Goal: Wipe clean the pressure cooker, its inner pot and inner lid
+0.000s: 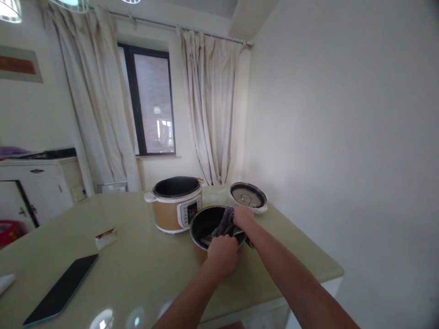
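Note:
A dark inner pot (pixel 199 227) stands on the table in front of me, its opening facing up. My left hand (pixel 223 252) is closed over the pot's near rim. A grey cloth (pixel 224 222) hangs into the pot, and my right hand (pixel 244 217) is closed on it at the right side of the rim. Just behind and to the left is the gold and white electric cooker (pixel 168 214), its top uncovered and its control panel turned toward the pot. The cooker lid (pixel 248 195) lies with its inner side up behind my right hand.
A dark tablet (pixel 63 288) and a small white packet (pixel 106 237) lie on the left of the pale green table (pixel 144 269). The wall (pixel 336 137) runs close along the table's right side. A white cabinet (pixel 44 183) stands at the far left.

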The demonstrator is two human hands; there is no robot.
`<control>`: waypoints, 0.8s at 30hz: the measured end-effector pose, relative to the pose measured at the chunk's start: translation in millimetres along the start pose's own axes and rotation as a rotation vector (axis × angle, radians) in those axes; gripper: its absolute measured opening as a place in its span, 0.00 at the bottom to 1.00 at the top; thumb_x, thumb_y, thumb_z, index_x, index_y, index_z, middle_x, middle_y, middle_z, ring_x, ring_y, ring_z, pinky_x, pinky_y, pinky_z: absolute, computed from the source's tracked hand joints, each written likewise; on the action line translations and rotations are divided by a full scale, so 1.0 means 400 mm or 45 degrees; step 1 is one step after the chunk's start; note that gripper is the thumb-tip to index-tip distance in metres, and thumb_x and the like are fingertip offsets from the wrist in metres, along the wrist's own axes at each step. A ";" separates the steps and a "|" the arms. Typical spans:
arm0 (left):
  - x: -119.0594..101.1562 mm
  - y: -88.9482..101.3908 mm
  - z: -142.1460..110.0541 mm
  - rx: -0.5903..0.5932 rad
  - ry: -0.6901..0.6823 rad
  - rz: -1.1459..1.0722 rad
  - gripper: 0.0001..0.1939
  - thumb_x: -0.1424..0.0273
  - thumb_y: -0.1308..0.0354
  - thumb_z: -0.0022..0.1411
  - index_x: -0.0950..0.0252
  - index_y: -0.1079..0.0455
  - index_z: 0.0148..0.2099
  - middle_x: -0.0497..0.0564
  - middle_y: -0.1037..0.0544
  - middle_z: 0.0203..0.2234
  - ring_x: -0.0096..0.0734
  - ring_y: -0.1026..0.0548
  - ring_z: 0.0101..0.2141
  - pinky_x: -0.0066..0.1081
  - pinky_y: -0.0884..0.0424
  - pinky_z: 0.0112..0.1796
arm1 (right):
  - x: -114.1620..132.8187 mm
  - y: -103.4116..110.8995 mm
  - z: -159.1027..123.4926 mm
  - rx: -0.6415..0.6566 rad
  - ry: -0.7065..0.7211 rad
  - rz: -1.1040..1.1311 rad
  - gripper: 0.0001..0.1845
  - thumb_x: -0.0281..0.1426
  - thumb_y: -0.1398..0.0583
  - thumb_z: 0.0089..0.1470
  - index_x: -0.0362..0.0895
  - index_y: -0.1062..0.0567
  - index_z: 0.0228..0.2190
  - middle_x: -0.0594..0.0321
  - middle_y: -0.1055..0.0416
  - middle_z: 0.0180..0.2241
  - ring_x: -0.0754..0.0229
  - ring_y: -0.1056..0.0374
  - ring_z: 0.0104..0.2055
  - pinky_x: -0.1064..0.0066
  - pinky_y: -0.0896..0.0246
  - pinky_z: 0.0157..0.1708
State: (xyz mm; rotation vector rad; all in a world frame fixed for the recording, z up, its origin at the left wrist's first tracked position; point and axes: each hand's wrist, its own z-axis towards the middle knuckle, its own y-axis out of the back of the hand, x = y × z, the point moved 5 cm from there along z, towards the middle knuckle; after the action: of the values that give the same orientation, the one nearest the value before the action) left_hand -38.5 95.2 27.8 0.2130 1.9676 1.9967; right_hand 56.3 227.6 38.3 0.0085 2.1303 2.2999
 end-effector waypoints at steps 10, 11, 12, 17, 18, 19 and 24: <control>0.105 -0.007 -0.003 0.206 -0.471 0.218 0.24 0.48 0.39 0.64 0.63 0.16 0.43 0.65 0.14 0.41 0.59 0.15 0.42 0.47 0.19 0.43 | -0.027 -0.006 0.030 0.035 0.067 0.053 0.23 0.32 0.30 0.51 0.45 0.16 0.50 0.44 0.18 0.51 0.45 0.21 0.54 0.61 0.28 0.52; 0.115 -0.003 -0.006 0.232 -0.480 0.214 0.23 0.48 0.38 0.63 0.63 0.16 0.44 0.64 0.14 0.41 0.59 0.15 0.43 0.47 0.19 0.43 | -0.026 -0.006 0.030 0.030 0.075 0.058 0.23 0.32 0.30 0.51 0.46 0.16 0.50 0.44 0.18 0.51 0.45 0.21 0.54 0.62 0.27 0.52; 0.121 0.001 -0.007 0.252 -0.467 0.211 0.23 0.49 0.38 0.63 0.62 0.17 0.45 0.64 0.14 0.42 0.59 0.15 0.44 0.47 0.19 0.43 | -0.024 -0.006 0.029 0.022 0.077 0.061 0.22 0.32 0.30 0.52 0.45 0.16 0.50 0.44 0.18 0.51 0.45 0.21 0.54 0.63 0.27 0.52; 0.068 0.013 0.002 0.205 -0.333 0.227 0.19 0.57 0.37 0.62 0.63 0.19 0.49 0.65 0.15 0.45 0.59 0.16 0.46 0.50 0.19 0.44 | -0.014 -0.003 0.007 -0.020 0.022 0.054 0.19 0.28 0.35 0.58 0.43 0.16 0.51 0.43 0.19 0.50 0.46 0.21 0.54 0.63 0.27 0.51; 0.043 0.013 0.007 0.160 -0.297 0.197 0.20 0.57 0.38 0.63 0.64 0.20 0.51 0.66 0.15 0.45 0.59 0.16 0.46 0.50 0.19 0.44 | -0.013 -0.001 0.001 -0.023 0.008 0.050 0.18 0.27 0.36 0.59 0.43 0.16 0.51 0.42 0.19 0.50 0.46 0.21 0.54 0.63 0.26 0.51; 0.019 0.011 0.014 0.113 -0.258 0.154 0.21 0.56 0.38 0.64 0.64 0.20 0.52 0.66 0.15 0.46 0.58 0.16 0.46 0.51 0.19 0.45 | -0.011 0.000 -0.004 -0.024 -0.004 0.046 0.18 0.26 0.36 0.59 0.43 0.16 0.50 0.42 0.19 0.50 0.45 0.21 0.54 0.63 0.26 0.51; -0.032 -0.010 0.040 -0.044 -0.141 0.078 0.16 0.64 0.45 0.72 0.66 0.19 0.49 0.66 0.15 0.43 0.54 0.15 0.44 0.48 0.20 0.44 | -0.015 0.005 -0.016 -0.006 -0.023 0.026 0.19 0.24 0.38 0.60 0.43 0.15 0.50 0.43 0.18 0.50 0.45 0.21 0.54 0.62 0.26 0.50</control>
State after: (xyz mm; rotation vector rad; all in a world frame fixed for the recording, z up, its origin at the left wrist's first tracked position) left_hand -20.9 105.8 26.0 0.3720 1.8782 2.0089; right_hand 62.3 220.9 39.7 0.0513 2.1260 2.3066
